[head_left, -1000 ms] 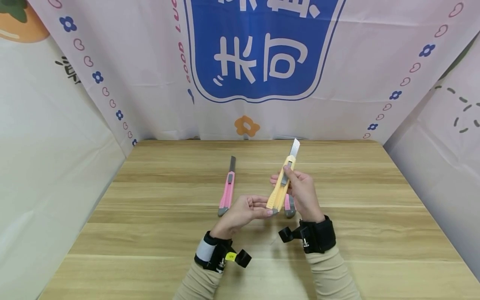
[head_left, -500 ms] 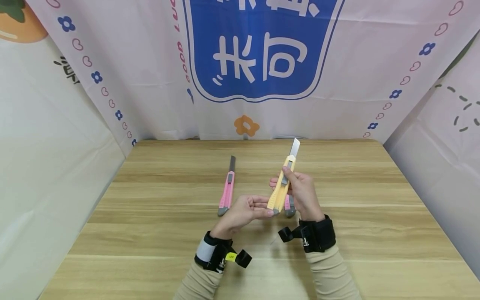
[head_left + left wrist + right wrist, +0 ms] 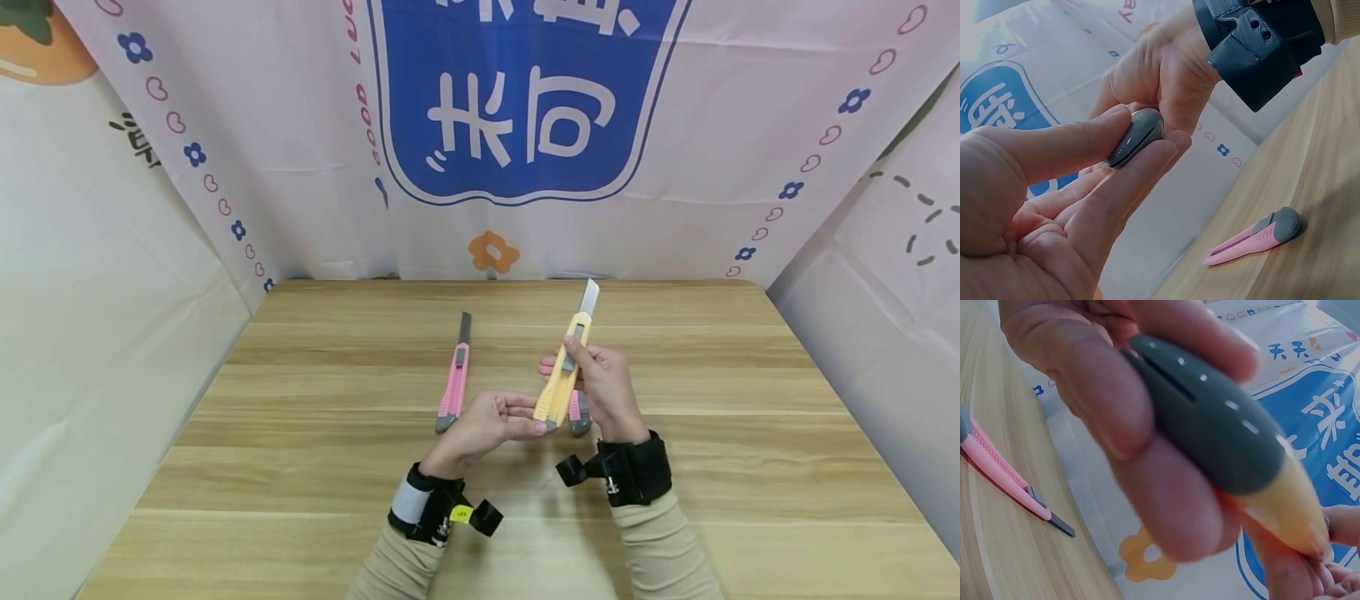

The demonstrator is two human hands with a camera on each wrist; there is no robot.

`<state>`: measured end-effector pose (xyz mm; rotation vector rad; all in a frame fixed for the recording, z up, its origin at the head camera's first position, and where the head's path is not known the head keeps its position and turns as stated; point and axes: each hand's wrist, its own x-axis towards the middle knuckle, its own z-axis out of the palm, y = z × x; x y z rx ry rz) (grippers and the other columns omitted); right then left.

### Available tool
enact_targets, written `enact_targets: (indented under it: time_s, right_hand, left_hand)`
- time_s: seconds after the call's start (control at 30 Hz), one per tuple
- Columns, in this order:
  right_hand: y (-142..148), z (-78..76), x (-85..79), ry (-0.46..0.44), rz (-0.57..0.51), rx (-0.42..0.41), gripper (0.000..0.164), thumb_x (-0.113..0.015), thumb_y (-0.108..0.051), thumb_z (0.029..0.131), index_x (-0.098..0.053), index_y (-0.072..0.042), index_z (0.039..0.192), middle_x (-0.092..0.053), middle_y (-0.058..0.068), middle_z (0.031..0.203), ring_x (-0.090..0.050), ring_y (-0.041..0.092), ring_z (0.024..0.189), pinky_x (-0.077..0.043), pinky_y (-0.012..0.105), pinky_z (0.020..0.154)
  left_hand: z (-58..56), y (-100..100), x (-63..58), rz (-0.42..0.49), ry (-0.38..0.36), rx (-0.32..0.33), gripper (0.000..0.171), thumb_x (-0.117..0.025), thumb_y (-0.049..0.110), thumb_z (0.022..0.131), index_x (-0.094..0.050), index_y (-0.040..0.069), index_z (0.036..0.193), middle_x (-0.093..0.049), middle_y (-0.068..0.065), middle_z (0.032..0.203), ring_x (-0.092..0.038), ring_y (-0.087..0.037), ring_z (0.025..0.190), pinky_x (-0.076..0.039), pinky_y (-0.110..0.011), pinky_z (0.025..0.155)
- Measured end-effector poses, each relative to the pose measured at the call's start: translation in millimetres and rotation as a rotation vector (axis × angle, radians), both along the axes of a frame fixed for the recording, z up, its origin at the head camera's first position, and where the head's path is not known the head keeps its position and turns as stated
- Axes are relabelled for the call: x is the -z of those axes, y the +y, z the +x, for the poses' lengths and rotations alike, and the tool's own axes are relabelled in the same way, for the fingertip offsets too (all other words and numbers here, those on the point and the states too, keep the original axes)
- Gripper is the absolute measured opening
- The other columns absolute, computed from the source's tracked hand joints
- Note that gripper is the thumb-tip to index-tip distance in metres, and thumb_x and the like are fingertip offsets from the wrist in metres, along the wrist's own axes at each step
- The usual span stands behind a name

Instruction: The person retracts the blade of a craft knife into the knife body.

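A yellow utility knife (image 3: pixel 557 393) is held up over the table, its blade (image 3: pixel 589 297) out and pointing up and away. My right hand (image 3: pixel 609 387) grips its body, thumb at the grey slider. The left hand (image 3: pixel 483 429) pinches the grey end cap (image 3: pixel 1138 139) between thumb and fingers. To the left lies a pink utility knife (image 3: pixel 453 385) with its dark blade extended, seen also in the right wrist view. Another pink utility knife (image 3: pixel 577 410) lies beneath the right hand, mostly hidden from the head view; its grey end shows in the left wrist view.
Both pink knives lie on a wood-grain table (image 3: pixel 315 467). Behind the table's back edge hangs a printed white cloth (image 3: pixel 315 208) with a blue emblem. More pale cloth lines both sides. Each wrist wears a black strap with a small camera.
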<state>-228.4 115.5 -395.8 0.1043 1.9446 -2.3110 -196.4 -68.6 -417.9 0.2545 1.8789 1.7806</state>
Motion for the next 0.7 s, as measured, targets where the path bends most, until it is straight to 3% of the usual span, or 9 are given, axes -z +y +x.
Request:
enact_targets:
  time_s: [0.27,0.4,0.7]
  right_hand:
    - [-0.9,0.7,-0.1,0.005,-0.022,-0.009,0.037,-0.055,-0.029,0.098,-0.062,0.006,0.109,-0.077,-0.007,0.075,-0.074,0.008,0.074,-0.062,0.026,0.073]
    - [-2.3,0.9,-0.8,-0.006,-0.032,-0.011,0.046,-0.055,-0.026,0.098,-0.054,0.013,0.122,-0.077,-0.004,0.079,-0.075,0.008,0.077,-0.062,0.027,0.076]
    - [-2.1,2.2,-2.9,-0.003,-0.036,-0.024,0.046,-0.054,-0.024,0.099,-0.051,0.014,0.125,-0.078,-0.003,0.082,-0.075,0.009,0.078,-0.062,0.027,0.077]
  left_hand:
    - [-0.9,-1.8,0.9,-0.001,0.021,0.012,0.043,-0.07,0.008,0.086,-0.059,-0.001,0.126,-0.07,-0.018,0.116,-0.07,-0.009,0.093,-0.058,-0.027,0.09]
    - [-1.1,-2.6,-0.1,-0.004,0.024,0.01,0.043,-0.07,0.008,0.086,-0.059,-0.001,0.126,-0.07,-0.019,0.116,-0.07,-0.008,0.091,-0.059,-0.028,0.089]
    - [-1.2,-2.0,-1.5,-0.018,0.028,-0.005,0.04,-0.07,0.006,0.086,-0.06,-0.002,0.125,-0.072,-0.019,0.112,-0.071,-0.007,0.09,-0.06,-0.029,0.087]
